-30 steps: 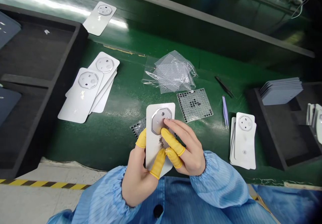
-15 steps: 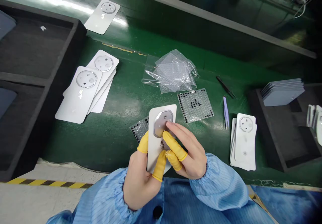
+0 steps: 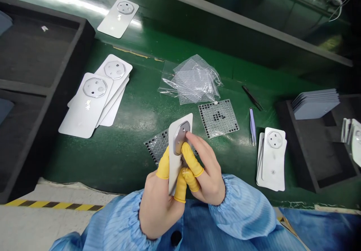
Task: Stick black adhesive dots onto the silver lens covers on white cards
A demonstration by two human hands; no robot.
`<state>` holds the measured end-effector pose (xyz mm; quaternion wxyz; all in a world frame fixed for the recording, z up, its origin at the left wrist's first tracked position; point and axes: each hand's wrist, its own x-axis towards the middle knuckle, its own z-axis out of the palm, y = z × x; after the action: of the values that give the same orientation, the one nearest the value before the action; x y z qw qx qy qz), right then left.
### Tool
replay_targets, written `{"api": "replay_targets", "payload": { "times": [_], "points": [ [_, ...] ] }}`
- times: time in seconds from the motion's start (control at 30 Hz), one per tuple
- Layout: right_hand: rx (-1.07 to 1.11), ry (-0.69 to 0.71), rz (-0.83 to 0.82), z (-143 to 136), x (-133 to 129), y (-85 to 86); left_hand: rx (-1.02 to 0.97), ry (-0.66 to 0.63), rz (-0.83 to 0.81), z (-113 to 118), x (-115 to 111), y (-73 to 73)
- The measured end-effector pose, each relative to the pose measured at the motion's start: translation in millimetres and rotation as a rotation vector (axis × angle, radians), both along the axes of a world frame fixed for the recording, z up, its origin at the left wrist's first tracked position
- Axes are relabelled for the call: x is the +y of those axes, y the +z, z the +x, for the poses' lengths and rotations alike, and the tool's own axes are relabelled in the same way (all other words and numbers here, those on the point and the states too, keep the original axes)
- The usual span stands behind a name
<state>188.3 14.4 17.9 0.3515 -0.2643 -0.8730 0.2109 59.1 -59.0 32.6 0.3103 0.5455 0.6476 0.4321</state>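
In front of my body I hold a white phone back cover (image 3: 175,168), tilted nearly edge-on, with an octagonal silver camera plate near its top. My left hand (image 3: 160,202) is closed around the cover's edges, its thumb and a finger in yellow finger cots. My right hand (image 3: 207,172) is closed against the face of the cover. Its bare fingertip touches the camera plate (image 3: 179,140), and two yellow-cotted digits lie just below. Whether something small is between them is hidden. Behind the cover, a clear sheet of black dots (image 3: 156,145) lies partly covered.
Another dotted sheet (image 3: 218,118) and clear plastic bags (image 3: 196,79) lie ahead. To the right are purple tweezers (image 3: 252,127), black tweezers (image 3: 252,97), stacked covers (image 3: 273,164) and a black tray (image 3: 303,157). Leftward are more covers (image 3: 81,119) and a larger black tray (image 3: 60,81).
The cover in my hands has turned more edge-on to me. My right hand has shifted slightly left with its fingers still against the camera plate. The view has moved a little.
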Motion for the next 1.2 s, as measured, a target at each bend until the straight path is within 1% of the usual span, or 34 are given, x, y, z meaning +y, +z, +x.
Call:
{"api": "replay_targets", "payload": {
  "times": [0.07,0.13,0.23,0.37,0.47,0.6,0.73,0.8,0.87,0.93,0.97,1.03,1.1,1.17,1.2],
  "points": [
    [0.002,0.013,-0.061,0.4,-0.3,-2.5,-0.048,0.017,-0.020,-0.2,0.7,-1.5],
    [0.043,0.003,-0.085,1.7,0.6,-3.2,-0.168,0.040,-0.033,0.5,0.7,-1.6],
    [0.104,-0.028,-0.065,3.6,1.5,-1.6,-0.359,0.066,-0.032,2.8,0.0,2.3],
    [0.069,-0.029,0.004,4.7,1.1,1.3,-0.468,0.078,-0.041,5.5,-1.4,8.4],
    [0.027,-0.022,0.066,6.0,2.6,3.5,-0.453,0.071,-0.047,5.1,-3.4,8.4],
    [-0.062,0.006,0.140,6.6,6.9,7.6,-0.319,0.073,-0.030,2.9,-5.3,4.1],
    [-0.137,0.016,0.126,3.5,9.0,7.3,-0.204,0.092,-0.056,2.6,-4.6,-1.6],
    [-0.128,0.034,0.100,3.0,10.2,4.6,-0.218,0.094,-0.074,3.5,-2.8,-3.5],
    [-0.082,0.056,0.058,4.4,11.7,1.3,-0.348,0.104,-0.100,4.0,0.6,-4.0],
    [0.034,0.049,-0.030,6.5,11.8,-2.0,-0.570,0.108,-0.136,2.5,5.6,-3.1],
    [0.116,0.016,-0.097,7.0,10.8,-3.8,-0.683,0.104,-0.161,0.6,8.4,-2.6],
    [0.275,-0.086,-0.290,5.6,6.0,-7.6,-0.855,0.085,-0.199,-5.4,13.2,-2.2],
    [0.357,-0.128,-0.487,1.1,-1.2,-11.9,-0.950,0.070,-0.222,-13.4,15.5,-3.6],
    [0.357,-0.059,-0.597,-4.4,-8.3,-15.9,-0.968,0.115,-0.234,-22.3,14.2,-6.6],
    [0.341,-0.006,-0.618,-6.7,-11.0,-17.6,-0.939,0.168,-0.238,-26.9,12.2,-8.3]
  ]
}}
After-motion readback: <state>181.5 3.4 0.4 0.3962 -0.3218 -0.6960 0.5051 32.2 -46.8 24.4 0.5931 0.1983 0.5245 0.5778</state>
